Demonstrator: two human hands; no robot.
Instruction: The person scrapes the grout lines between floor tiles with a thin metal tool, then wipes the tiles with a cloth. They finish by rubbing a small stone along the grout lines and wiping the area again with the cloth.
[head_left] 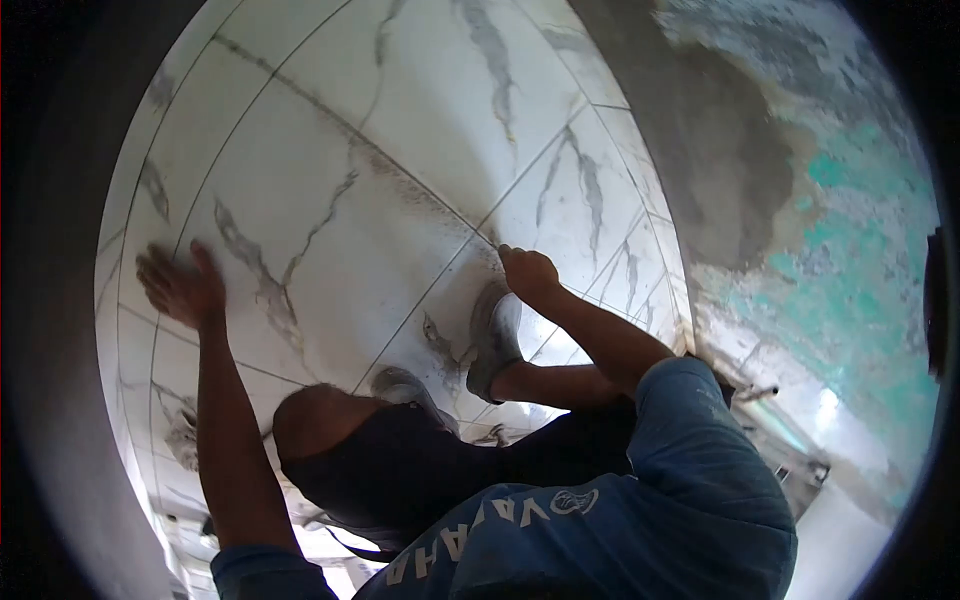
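My left hand, a little blurred, is stretched out with fingers apart over the white marble-patterned tiles at the left, near a curved-looking joint line. Fingers curled in, my right hand presses down where several tile joints meet, just above my right shoe. Whatever those fingers pinch is hidden, and I cannot tell what it is. A grey, speckled smear runs along the long joint leading up from that hand.
My other shoe stands on the tiles below, beside my bent knee. On the right rises a wall with patchy green paint and grey plaster. A short pipe stub sticks out low on it. A crumpled grey thing lies at the left.
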